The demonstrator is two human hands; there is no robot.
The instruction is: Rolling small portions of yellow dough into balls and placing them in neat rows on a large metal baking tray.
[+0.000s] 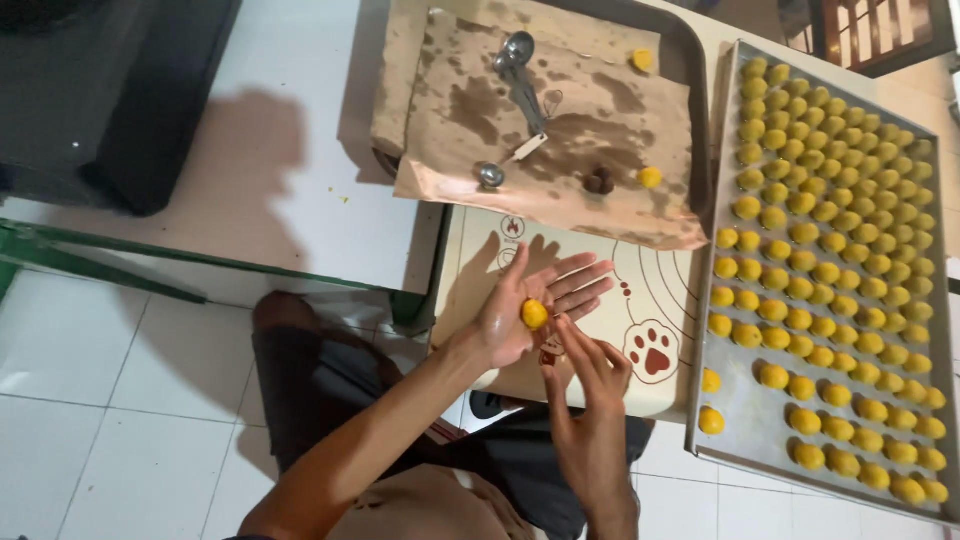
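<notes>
- The yellow dough ball [534, 314] rests on the open palm of the left hand [520, 310], fingers spread apart, above the baking mat [600, 350] at the surface's near edge.
- The right hand [590, 390] stands just beside it, fingers loosely apart, holding nothing.
- To round it well, I would roll lightly between flat palms; hard pressing would likely flatten it.

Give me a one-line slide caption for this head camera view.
Left hand cradles a yellow dough ball beside the right hand, near a filled baking tray.

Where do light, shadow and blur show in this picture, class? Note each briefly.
Head view: a hard light throws a dark shadow of the person's head onto the white tabletop; the left hand, with a yellow ball on its palm, casts a finger shadow on the mat; the right hand looks slightly soft; the tray edges look skewed towards the frame's side.
</notes>
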